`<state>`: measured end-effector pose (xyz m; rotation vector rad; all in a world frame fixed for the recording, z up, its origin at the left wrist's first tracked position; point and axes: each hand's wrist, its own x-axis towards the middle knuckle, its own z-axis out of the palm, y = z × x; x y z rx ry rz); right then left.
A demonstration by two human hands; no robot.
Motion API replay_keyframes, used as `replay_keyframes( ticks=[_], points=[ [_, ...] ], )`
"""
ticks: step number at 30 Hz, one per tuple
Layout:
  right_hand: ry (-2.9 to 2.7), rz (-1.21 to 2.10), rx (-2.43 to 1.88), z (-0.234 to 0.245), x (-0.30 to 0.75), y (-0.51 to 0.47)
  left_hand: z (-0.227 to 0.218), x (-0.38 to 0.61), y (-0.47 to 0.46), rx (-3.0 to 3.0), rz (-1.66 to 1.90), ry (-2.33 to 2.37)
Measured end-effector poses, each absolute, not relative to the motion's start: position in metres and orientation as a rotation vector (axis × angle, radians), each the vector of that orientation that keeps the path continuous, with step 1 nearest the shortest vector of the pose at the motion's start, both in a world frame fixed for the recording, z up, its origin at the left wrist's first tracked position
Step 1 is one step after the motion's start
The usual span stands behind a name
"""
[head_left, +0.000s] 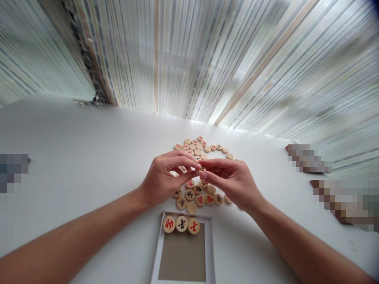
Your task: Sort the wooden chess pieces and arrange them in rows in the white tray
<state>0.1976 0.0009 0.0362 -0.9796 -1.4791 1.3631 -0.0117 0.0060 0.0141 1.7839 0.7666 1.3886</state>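
Note:
Round wooden chess discs with red or black characters (197, 147) lie scattered on a white table (89, 157). My left hand (166, 177) and my right hand (231, 179) meet fingertip to fingertip above the pile, both pinched on one small wooden disc (201, 169) between them. More discs (195, 195) lie just under my hands. In front of me a shallow white box (183, 252) with a brown cardboard floor holds three discs (181, 224) in a row along its far edge.
A striped curtain (207, 59) hangs behind the table's far edge. Blurred-out objects sit at the left edge (13, 169) and at the right (309, 157) of the table.

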Motion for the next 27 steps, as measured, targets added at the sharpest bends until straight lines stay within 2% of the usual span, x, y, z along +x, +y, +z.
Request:
replay_keyframes(
  ticks=[9, 21, 27],
  points=[
    [-1.745, 0.977, -0.938, 0.033, 0.203, -0.001, 0.014, -0.013, 0.006, 1.775, 1.374, 0.842],
    [-1.893, 0.848, -0.941, 0.059, 0.211, -0.015, 0.014, -0.014, 0.004, 1.649, 1.431, 0.888],
    [-2.042, 0.763, -1.025, 0.065, 0.228, -0.045, 0.038, -0.017, -0.01, 1.706, 1.34, 0.862]
  ],
)
